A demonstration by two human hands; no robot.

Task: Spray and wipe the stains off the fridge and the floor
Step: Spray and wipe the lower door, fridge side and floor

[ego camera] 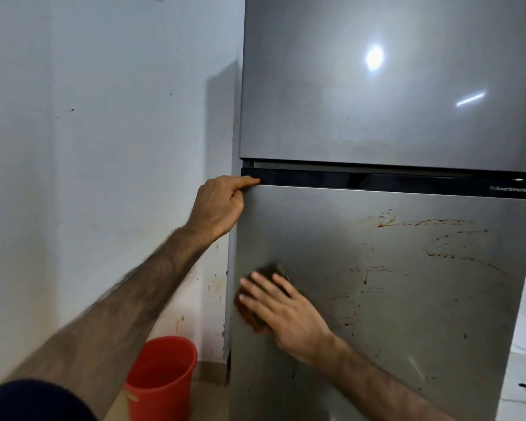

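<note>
A silver two-door fridge (pixel 392 117) fills the right of the view. Reddish-brown stains (pixel 431 238) streak the upper right of its lower door. My right hand (pixel 281 308) presses a brown, stained cloth (pixel 252 317) flat against the left part of the lower door, fingers spread and straight. My left hand (pixel 219 205) holds the top left corner of the lower door, its index finger hooked into the dark gap between the doors, the other fingers curled. No spray bottle is in view.
A red bucket (pixel 161 378) holding water stands on the floor at the fridge's lower left. The white wall (pixel 88 147) beside the fridge carries small reddish splashes near the bottom. A white surface shows at the far right edge.
</note>
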